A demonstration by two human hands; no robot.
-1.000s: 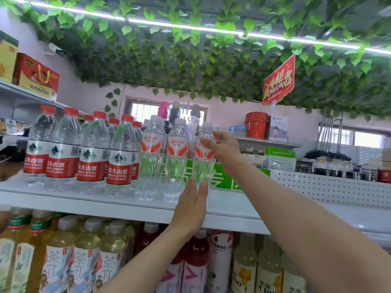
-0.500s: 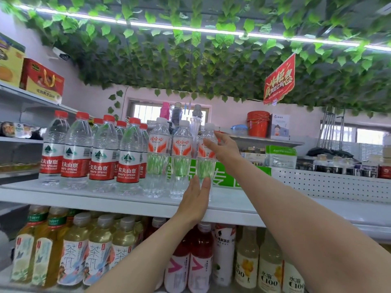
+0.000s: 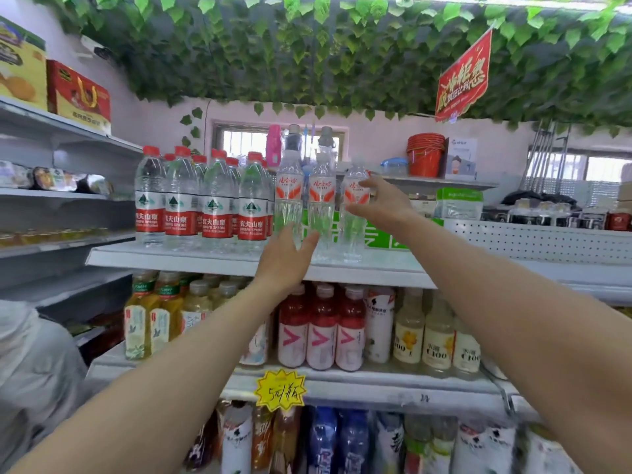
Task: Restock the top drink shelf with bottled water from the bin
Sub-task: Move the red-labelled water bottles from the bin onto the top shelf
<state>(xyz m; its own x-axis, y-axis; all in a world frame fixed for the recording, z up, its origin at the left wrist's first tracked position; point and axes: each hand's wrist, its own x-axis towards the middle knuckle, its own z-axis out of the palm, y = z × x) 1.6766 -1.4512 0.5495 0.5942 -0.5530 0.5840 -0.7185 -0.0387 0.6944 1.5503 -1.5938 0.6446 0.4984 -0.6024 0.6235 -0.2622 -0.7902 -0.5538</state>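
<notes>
Three clear water bottles with white caps and orange-white labels stand in a row on the white top shelf [image 3: 376, 268]. My right hand [image 3: 381, 203] reaches in from the right and holds the rightmost water bottle [image 3: 354, 230] at its label, between thumb and fingers. My left hand [image 3: 285, 260] is raised with straight fingers against the lower parts of the left bottle [image 3: 289, 193] and the middle bottle [image 3: 321, 196]. To their left stand several red-capped water bottles [image 3: 215, 206]. The bin is out of view.
The top shelf is bare to the right of the row, in front of a perforated back panel [image 3: 533, 241]. Tea and juice bottles [image 3: 321, 333] fill the shelf below. A yellow price tag [image 3: 280, 391] hangs there. A person in light clothing [image 3: 30, 364] stands at lower left.
My left hand has slid left, from below the rightmost white-capped bottle to the two bottles beside it. My right hand stays at the rightmost bottle. The view has pulled back and down.
</notes>
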